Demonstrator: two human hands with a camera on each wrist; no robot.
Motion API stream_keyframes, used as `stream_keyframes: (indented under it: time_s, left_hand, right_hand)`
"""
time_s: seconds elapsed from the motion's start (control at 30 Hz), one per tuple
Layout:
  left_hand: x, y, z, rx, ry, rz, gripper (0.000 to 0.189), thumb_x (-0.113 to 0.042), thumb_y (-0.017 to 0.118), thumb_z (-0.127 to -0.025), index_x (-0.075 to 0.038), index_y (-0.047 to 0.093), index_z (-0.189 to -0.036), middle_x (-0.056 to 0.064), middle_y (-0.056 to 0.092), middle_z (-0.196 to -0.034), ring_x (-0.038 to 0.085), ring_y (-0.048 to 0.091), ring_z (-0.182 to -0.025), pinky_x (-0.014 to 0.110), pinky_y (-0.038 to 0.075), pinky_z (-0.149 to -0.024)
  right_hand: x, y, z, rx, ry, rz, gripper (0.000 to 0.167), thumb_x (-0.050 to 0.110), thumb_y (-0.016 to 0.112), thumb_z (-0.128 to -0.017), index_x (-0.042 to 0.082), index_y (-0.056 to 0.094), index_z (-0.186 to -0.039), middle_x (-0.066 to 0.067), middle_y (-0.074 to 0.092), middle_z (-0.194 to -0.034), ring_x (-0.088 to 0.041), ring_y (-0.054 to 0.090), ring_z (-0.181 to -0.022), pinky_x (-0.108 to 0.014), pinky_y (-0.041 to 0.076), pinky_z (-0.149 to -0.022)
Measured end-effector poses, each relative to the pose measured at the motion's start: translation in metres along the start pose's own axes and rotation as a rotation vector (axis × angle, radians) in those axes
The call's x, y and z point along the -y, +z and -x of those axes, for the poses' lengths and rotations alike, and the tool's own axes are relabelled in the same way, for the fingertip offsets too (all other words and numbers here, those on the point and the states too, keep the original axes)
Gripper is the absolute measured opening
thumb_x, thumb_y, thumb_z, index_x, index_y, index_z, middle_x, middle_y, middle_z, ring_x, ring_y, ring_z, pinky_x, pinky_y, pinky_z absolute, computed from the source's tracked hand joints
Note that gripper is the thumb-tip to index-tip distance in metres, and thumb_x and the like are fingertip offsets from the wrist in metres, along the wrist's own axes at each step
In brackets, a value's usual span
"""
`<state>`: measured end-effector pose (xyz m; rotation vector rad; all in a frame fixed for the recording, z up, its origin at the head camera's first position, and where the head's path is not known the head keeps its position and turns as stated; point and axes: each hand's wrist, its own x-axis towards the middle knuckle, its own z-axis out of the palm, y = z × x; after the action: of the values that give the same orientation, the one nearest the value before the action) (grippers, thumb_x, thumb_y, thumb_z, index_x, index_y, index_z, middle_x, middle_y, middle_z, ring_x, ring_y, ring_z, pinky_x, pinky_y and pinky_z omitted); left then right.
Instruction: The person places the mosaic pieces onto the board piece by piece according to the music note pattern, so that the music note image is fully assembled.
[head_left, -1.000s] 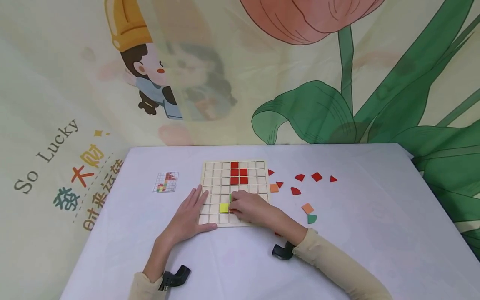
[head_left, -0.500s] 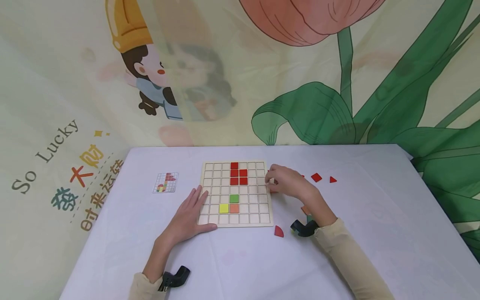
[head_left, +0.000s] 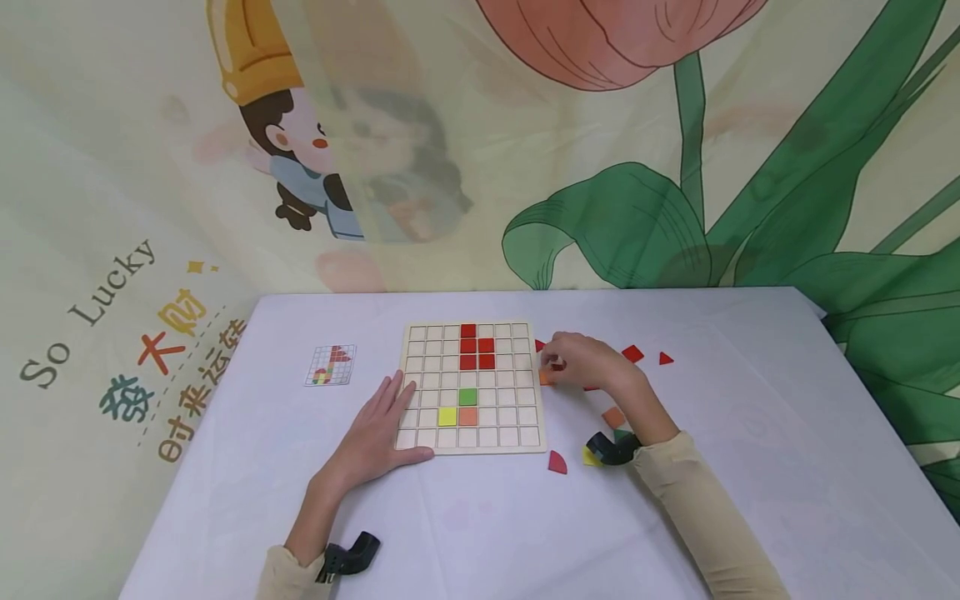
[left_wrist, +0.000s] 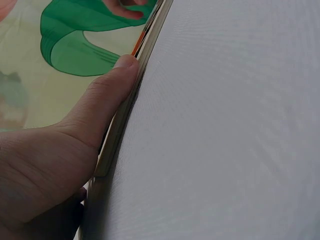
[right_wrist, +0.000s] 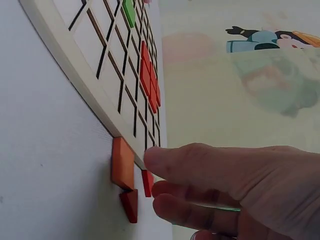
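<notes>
A pale wooden grid board [head_left: 510,408] lies on the table. Several red square tiles [head_left: 468,346] fill cells near its top; lower down are a green tile [head_left: 468,397], a yellow tile [head_left: 447,417] and an orange tile [head_left: 468,417]. My left hand [head_left: 371,429] rests along the board's left edge, fingers spread, thumb at the bottom edge. Just past the right edge hovers my right hand [head_left: 588,362], fingers loosely bent with nothing visible between them. In the right wrist view, an orange square [right_wrist: 122,162] and a small red triangle [right_wrist: 129,205] lie by its thumb and fingertips.
Left of the board lies a small pattern card [head_left: 331,365] with a coloured grid. Loose pieces lie to the right: a red square [head_left: 633,354], a red triangle [head_left: 666,358], an orange square [head_left: 613,417] and a red quarter-circle [head_left: 557,462]. A printed cloth hangs behind the table.
My right hand has left the lower cells, uncovering the orange tile there, and moved up and right to the loose pieces beside the board. My left hand stays put.
</notes>
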<state>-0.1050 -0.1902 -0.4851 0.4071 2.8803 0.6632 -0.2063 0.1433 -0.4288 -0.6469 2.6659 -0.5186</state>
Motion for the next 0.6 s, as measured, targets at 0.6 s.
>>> stream_keyframes:
  time_s: [0.6]
  left_hand:
    - [0.0008,0.0002,-0.0006,0.004,0.002,0.001,0.107,-0.058,0.074,-0.076,-0.005,0.023,-0.154,0.016,0.011,-0.164,0.036,0.009,-0.152,0.057,0.021,-0.119]
  right_hand:
    - [-0.0048,0.0094,-0.0065,-0.005,-0.021,0.056,0.007,0.011,0.073,-0.086,0.010,0.068,-0.091,-0.005,0.053,-0.089,-0.016,0.051,-0.077,-0.023,0.044,-0.066]
